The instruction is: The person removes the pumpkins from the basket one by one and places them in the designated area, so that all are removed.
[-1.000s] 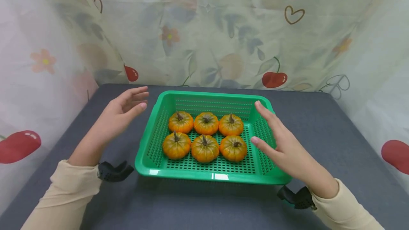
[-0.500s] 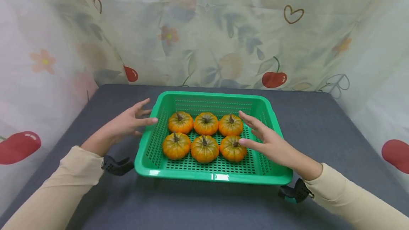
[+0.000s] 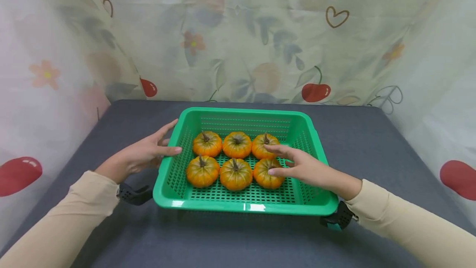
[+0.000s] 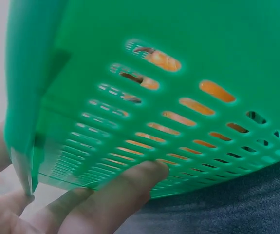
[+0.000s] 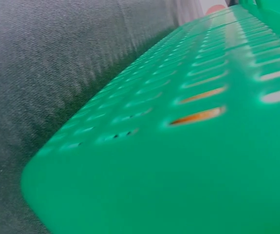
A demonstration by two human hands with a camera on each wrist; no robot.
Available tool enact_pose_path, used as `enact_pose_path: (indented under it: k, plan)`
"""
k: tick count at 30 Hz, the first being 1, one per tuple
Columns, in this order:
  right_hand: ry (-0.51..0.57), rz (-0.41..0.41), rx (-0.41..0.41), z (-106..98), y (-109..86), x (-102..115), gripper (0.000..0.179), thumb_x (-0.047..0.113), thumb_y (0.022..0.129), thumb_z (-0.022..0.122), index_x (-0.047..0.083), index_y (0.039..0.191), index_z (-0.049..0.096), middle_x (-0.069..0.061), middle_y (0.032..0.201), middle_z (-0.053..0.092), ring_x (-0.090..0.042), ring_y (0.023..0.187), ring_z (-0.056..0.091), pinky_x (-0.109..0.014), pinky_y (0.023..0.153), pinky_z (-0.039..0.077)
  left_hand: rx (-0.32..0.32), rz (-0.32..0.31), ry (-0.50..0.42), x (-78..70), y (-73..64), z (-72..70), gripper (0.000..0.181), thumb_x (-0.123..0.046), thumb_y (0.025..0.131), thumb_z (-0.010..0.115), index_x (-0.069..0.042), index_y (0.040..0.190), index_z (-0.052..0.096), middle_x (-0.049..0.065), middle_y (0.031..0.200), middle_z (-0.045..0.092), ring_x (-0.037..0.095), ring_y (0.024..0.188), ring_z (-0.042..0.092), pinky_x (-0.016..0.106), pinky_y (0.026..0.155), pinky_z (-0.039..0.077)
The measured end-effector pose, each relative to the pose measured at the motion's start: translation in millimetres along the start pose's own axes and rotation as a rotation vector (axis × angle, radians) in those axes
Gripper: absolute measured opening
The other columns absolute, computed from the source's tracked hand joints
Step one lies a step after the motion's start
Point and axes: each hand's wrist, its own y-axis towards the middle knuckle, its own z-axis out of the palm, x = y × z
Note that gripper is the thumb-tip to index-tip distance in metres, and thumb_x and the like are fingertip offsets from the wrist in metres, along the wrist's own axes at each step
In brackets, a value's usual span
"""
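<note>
A green plastic basket (image 3: 245,207) with slotted walls holds several small orange pumpkins (image 3: 236,175) in two rows, stems up. My left hand (image 3: 143,154) is at the basket's left rim. Its thumb lies over the rim while the fingers (image 4: 115,195) spread along the outside of the slotted wall. My right hand (image 3: 305,168) reaches over the right wall into the basket, fingers extended. Thumb and fingertips overlap the front right pumpkin (image 3: 268,180) and the edge of the back right pumpkin (image 3: 265,142). The right wrist view shows only the basket's outer wall (image 5: 159,185), without the hand.
The basket stands on a dark grey tabletop (image 3: 223,243). A printed curtain (image 3: 238,44) rises behind the table and at both sides. Black wrist cameras (image 3: 134,195) sit under both wrists, close to the basket's corners.
The left hand has come down and right from beside the basket to its left rim. The right hand has moved down and left, over the right-hand pumpkins. Basket and pumpkins keep their places.
</note>
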Motion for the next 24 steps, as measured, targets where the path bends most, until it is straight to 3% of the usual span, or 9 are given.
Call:
enact_pose_path:
  k: [13,20,24]
  plan:
    - [-0.147,0.050,0.020,3.9,4.9,-2.6,0.069,0.028,0.089,0.072,0.011,0.148,0.041,-0.011,0.151,0.040,-0.035,0.138,0.035,-0.055,0.106,0.038,0.034,0.004,-0.061,1.9,-3.1,-1.5,0.099,-0.016,0.095,0.063,-0.044,0.152,-0.014,0.022,0.160,0.010,0.034,0.115,0.061,0.057,0.090,0.051]
    - [-0.193,0.086,0.043,3.1,5.5,-3.9,0.066,0.030,0.088,0.073,0.015,0.145,0.045,-0.014,0.147,0.044,-0.029,0.121,0.046,-0.043,0.090,0.046,0.035,-0.006,-0.076,2.8,-1.6,-2.0,0.098,-0.015,0.096,0.062,-0.046,0.151,-0.012,0.021,0.160,0.012,0.033,0.113,0.062,0.058,0.090,0.051]
    - [-0.169,0.081,0.077,2.4,4.2,-4.3,0.064,0.028,0.087,0.074,0.013,0.144,0.048,-0.013,0.148,0.044,-0.029,0.131,0.043,-0.048,0.101,0.045,0.039,-0.007,-0.080,2.6,-0.8,-1.5,0.098,-0.014,0.096,0.062,-0.046,0.151,-0.012,0.022,0.160,0.012,0.033,0.112,0.063,0.058,0.089,0.051]
